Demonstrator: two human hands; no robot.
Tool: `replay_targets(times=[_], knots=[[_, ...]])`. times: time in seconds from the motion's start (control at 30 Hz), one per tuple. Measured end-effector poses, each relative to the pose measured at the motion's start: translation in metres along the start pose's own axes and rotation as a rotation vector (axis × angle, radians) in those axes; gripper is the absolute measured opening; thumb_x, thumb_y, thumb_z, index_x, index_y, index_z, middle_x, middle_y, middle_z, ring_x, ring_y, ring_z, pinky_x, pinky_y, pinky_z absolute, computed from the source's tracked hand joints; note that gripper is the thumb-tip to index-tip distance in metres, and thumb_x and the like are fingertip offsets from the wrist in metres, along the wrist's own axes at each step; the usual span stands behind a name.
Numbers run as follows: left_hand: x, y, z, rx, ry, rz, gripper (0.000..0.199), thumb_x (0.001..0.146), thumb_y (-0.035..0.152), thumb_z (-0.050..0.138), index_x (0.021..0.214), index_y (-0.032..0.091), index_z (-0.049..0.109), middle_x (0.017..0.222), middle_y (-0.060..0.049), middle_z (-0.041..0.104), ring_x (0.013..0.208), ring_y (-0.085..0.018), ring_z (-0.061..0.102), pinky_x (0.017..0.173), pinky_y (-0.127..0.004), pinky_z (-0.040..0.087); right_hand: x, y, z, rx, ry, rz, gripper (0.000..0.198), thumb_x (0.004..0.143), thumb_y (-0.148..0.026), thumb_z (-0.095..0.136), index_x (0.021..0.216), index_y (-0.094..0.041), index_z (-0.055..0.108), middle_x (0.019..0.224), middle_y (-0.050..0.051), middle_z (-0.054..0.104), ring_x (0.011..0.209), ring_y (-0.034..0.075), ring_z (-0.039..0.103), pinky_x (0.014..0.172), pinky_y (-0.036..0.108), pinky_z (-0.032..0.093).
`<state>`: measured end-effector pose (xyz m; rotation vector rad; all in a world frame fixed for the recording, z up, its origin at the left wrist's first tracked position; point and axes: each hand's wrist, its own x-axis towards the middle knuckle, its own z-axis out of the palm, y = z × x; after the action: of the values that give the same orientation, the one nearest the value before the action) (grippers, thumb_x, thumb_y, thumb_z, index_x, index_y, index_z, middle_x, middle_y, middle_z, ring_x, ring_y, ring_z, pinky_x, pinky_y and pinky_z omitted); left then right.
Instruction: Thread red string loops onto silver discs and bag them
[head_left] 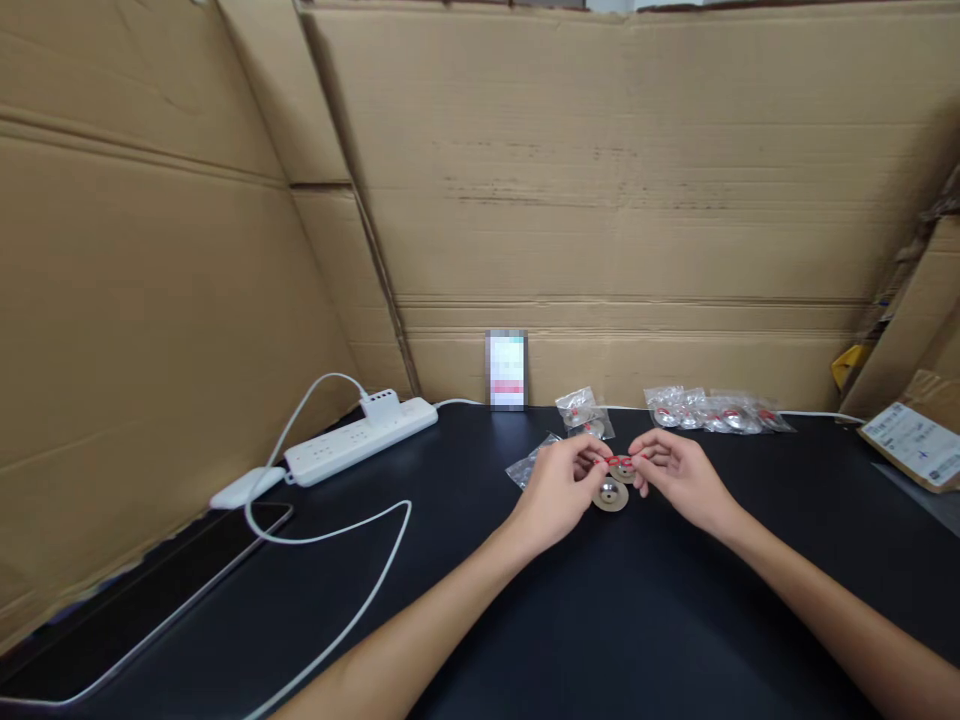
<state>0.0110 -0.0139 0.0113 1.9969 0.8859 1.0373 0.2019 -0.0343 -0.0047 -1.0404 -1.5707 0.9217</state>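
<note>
A thin red cord (621,461) is stretched between my two hands, above the dark table. My left hand (559,485) pinches its left end between thumb and fingers. Its right end sits in the closed fingertips of my right hand (684,480). Just below the cord lies a small round metal cymbal (610,495) with a domed middle and a centre hole. Another metal cymbal (624,472) is behind the cord, partly hidden by it and by my right fingers. A clear plastic bag (523,468) lies beside my left hand, partly covered by it.
Bagged cymbals (589,418) lie behind my hands, with a row of several bagged cymbals (712,412) further right. A phone (507,372) leans on the cardboard wall (600,200). At left are a white power strip (360,440), a cable (390,570) and a tablet (150,610).
</note>
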Motion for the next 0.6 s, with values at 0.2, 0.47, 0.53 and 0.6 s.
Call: replay_targets(times=[0.2, 0.47, 0.53, 0.6], knots=[[0.0038, -0.0049, 0.0038, -0.353, 0.015, -0.15, 0.012, 0.076, 0.022, 0.069, 0.082, 0.012, 0.064, 0.071, -0.003, 0.065, 0.063, -0.014, 0.063, 0.061, -0.027, 0.052, -0.0017, -0.0071, 0.0087, 0.156, 0.008, -0.006, 0.023, 0.077, -0.037, 0.073, 0.084, -0.017, 0.065, 0.069, 0.001, 0.063, 0.057, 0.013, 0.058, 0.053, 0.028, 0.051], [0.0035, -0.002, 0.0043, -0.411, -0.003, -0.166, 0.012, 0.076, 0.02, 0.069, 0.083, 0.012, 0.064, 0.073, -0.005, 0.068, 0.065, -0.015, 0.064, 0.062, -0.027, 0.051, -0.0019, -0.0058, 0.0085, 0.163, 0.009, 0.032, 0.021, 0.079, -0.036, 0.071, 0.084, -0.017, 0.063, 0.064, 0.0, 0.065, 0.057, 0.016, 0.063, 0.059, 0.032, 0.056], [0.0033, -0.0017, 0.0041, -0.412, 0.017, -0.175, 0.014, 0.075, 0.023, 0.07, 0.082, 0.013, 0.062, 0.072, -0.005, 0.068, 0.066, -0.016, 0.064, 0.063, -0.028, 0.052, -0.0026, -0.0059, 0.0088, 0.148, 0.017, 0.026, 0.021, 0.082, -0.036, 0.068, 0.086, -0.019, 0.058, 0.065, 0.0, 0.065, 0.056, 0.016, 0.064, 0.056, 0.031, 0.055], [0.0032, -0.0015, 0.0036, -0.406, 0.049, -0.165, 0.016, 0.075, 0.025, 0.071, 0.081, 0.013, 0.062, 0.075, -0.005, 0.068, 0.069, -0.016, 0.065, 0.065, -0.029, 0.052, -0.0034, -0.0067, 0.0091, 0.115, 0.027, 0.019, 0.019, 0.084, -0.036, 0.066, 0.086, -0.019, 0.056, 0.069, 0.0, 0.065, 0.061, 0.016, 0.065, 0.057, 0.029, 0.054]])
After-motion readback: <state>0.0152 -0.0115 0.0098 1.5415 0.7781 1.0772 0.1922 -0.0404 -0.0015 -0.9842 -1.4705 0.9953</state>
